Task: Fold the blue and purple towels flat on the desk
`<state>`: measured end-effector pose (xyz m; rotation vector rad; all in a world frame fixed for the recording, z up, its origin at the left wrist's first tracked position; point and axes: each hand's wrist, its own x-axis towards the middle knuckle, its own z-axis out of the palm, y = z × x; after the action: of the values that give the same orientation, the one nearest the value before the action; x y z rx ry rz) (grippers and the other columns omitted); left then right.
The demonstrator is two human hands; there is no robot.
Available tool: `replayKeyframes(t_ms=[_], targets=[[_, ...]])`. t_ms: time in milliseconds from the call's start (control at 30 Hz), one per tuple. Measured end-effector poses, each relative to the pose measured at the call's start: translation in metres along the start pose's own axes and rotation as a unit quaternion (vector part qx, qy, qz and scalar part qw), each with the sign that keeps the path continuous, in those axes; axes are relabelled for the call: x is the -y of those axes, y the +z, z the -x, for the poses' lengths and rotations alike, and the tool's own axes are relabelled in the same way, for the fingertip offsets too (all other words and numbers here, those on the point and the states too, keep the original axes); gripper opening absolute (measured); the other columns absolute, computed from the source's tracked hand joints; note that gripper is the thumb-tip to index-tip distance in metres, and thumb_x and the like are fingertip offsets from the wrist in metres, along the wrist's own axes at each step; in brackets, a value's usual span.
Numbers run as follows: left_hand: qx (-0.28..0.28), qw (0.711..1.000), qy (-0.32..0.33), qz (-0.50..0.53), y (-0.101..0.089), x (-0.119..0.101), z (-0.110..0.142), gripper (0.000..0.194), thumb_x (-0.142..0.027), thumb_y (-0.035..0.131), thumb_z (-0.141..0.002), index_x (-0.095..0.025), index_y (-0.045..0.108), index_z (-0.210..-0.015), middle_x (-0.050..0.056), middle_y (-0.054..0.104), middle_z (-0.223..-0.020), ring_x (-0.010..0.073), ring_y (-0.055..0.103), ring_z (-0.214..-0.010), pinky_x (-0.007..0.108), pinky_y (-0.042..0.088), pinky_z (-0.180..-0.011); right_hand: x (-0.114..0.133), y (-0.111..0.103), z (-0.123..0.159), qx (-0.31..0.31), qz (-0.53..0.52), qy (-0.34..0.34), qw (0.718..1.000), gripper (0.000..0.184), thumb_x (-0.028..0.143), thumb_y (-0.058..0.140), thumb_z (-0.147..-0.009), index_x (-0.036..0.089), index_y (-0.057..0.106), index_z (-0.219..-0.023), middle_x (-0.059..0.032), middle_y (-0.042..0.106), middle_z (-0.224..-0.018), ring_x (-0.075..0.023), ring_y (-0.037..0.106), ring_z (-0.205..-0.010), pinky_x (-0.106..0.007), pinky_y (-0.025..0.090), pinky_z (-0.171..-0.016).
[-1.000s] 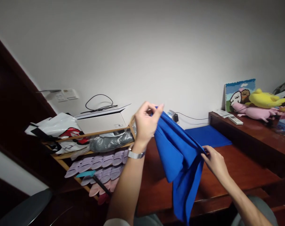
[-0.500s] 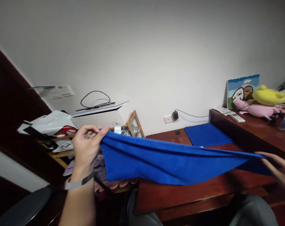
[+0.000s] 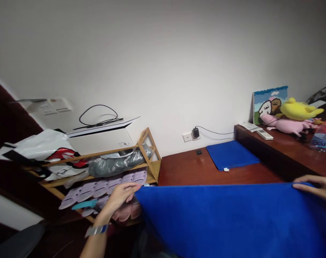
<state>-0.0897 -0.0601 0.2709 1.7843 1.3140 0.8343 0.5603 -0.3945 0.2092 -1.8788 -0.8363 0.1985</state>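
Purple shoes (image 3: 100,189) sit on a wooden rack (image 3: 155,170). The left hand (image 3: 122,197) has its grip pinched tight on one corner of a big blue cloth (image 3: 222,218). The cloth hangs wide by the brown counter (image 3: 183,168) (another blue piece (image 3: 232,154) lies flat there). The right hand (image 3: 317,187) pinches the other top corner.

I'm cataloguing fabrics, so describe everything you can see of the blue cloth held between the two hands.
The blue cloth is plain, deep blue and looks like soft fabric. The left hand pinches its upper left corner; the right hand pinches the top edge towards the other end. Between them that edge runs almost straight. The rest drops past the bottom of the picture, hiding part of the reddish-brown table; its lower edge is out of view.
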Motion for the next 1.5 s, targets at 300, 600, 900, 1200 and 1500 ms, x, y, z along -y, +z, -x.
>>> replayKeyframes(t_ms=[300, 600, 900, 1200, 1500], targets=[[-0.157, 0.977, 0.138, 0.039, 0.014, -0.063, -0.067, 0.061, -0.074, 0.077, -0.067, -0.019, 0.067, -0.092, 0.002, 0.072, -0.066, 0.0237, 0.072, -0.067, 0.035, 0.058, -0.071, 0.082, 0.019, -0.103, 0.005, 0.066, -0.085, 0.994, 0.013, 0.022, 0.077, -0.08, 0.014, 0.085, -0.088, -0.0137, 0.081, -0.104, -0.0222, 0.073, -0.097, -0.033, 0.045, -0.092], [-0.192, 0.962, 0.195, -0.009, 0.042, 0.042, -0.002, 0.054, -0.076, 0.068, -0.08, -0.022, 0.071, -0.085, 0.004, 0.07, -0.086, 0.0219, 0.07, -0.075, 0.035, 0.06, -0.074, -0.03, 0.05, -0.085, -0.045, 0.079, -0.157, 0.983, 0.035, 0.05, 0.063, -0.083, 0.023, 0.079, -0.098, -0.0077, 0.08, -0.114, -0.0274, 0.071, -0.111, -0.038, 0.05, -0.102], [-0.047, 0.975, 0.154, -0.156, 0.141, 0.205, 0.077, 0.065, -0.082, 0.04, -0.093, -0.027, 0.072, -0.08, 0.008, 0.074, -0.094, 0.0281, 0.073, -0.094, 0.044, 0.061, -0.09, -0.202, 0.138, -0.008, 0.064, 0.175, -0.12, 0.975, 0.047, 0.06, 0.045, -0.073, 0.026, 0.076, -0.085, -0.0117, 0.081, -0.108, -0.0344, 0.077, -0.103, -0.047, 0.061, -0.093], [-0.099, 0.882, 0.315, -0.335, 0.129, 0.249, 0.109, 0.043, -0.051, 0.037, -0.109, -0.031, 0.074, -0.099, 0.002, 0.08, -0.101, 0.024, 0.076, -0.095, 0.04, 0.063, -0.084, -0.256, 0.1, 0.013, 0.118, 0.174, -0.15, 0.966, 0.061, 0.076, 0.043, -0.083, 0.03, 0.08, -0.097, -0.0123, 0.079, -0.118, -0.0388, 0.069, -0.122, -0.054, 0.058, -0.105], [-0.113, 0.857, 0.353, -0.358, 0.133, 0.245, 0.127, 0.028, -0.038, 0.043, -0.108, -0.03, 0.068, -0.098, 0.001, 0.077, -0.099, 0.0243, 0.075, -0.095, 0.047, 0.062, -0.093, -0.273, 0.085, 0.032, 0.126, 0.258, -0.206, 0.935, 0.056, 0.069, 0.043, -0.088, 0.03, 0.081, -0.099, -0.0129, 0.075, -0.128, -0.0401, 0.067, -0.125, -0.062, 0.055, -0.106]])
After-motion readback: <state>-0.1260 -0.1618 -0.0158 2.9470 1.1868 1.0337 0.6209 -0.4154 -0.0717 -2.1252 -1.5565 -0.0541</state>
